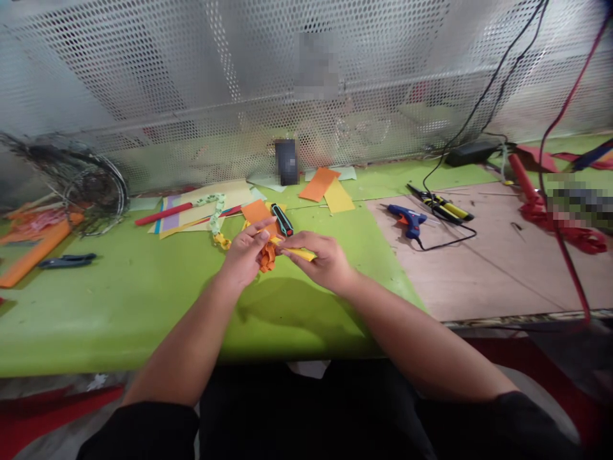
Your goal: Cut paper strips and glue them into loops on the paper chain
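Forearms [191, 338] angled inward, left hand [246, 250] and right hand [318, 259] pinching yellow paper strip [299, 253]

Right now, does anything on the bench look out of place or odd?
The red tangle at the right end stands out: it lies in a loose heap on the wooden board, unlike the flat papers elsewhere. A red cable also runs across it and down over the board's front edge.
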The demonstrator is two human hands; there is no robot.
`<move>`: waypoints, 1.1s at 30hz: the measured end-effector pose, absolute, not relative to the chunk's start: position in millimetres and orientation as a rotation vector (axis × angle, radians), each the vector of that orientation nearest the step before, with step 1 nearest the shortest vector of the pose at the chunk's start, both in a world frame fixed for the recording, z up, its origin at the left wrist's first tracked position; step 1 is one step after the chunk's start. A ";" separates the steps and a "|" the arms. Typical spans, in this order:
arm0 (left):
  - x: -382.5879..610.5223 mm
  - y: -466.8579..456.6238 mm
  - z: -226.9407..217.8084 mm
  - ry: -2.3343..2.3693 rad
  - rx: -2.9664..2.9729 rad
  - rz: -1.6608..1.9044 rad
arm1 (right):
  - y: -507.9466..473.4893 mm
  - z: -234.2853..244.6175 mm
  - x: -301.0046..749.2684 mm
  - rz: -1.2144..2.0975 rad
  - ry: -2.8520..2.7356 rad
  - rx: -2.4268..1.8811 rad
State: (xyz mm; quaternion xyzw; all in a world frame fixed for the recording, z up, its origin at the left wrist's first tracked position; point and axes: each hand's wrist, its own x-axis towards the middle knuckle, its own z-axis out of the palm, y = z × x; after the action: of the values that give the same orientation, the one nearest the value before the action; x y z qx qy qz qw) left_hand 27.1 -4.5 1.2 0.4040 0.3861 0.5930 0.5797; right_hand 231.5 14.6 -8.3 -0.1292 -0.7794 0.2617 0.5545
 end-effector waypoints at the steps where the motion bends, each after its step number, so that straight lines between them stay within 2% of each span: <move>1: 26.8 -4.4 2.0 0.891 0.929 1.368 | 14.4 -8.1 231.8 0.581 -1.854 -0.294; 14: 27.5 0.0 -9.7 0.859 0.702 1.373 | 18.0 -21.0 235.9 -0.158 -2.105 -0.413; 33: 27.7 -4.2 -1.2 0.871 0.732 1.329 | 24.4 -28.1 236.3 -0.163 -2.158 -0.444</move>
State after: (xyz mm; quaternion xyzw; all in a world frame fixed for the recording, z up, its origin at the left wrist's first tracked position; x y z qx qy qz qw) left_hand 27.7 -4.2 -1.2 0.3210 0.3821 0.5828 0.6414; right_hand 236.3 24.4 -28.1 -0.1796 -0.8725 -0.0661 0.4496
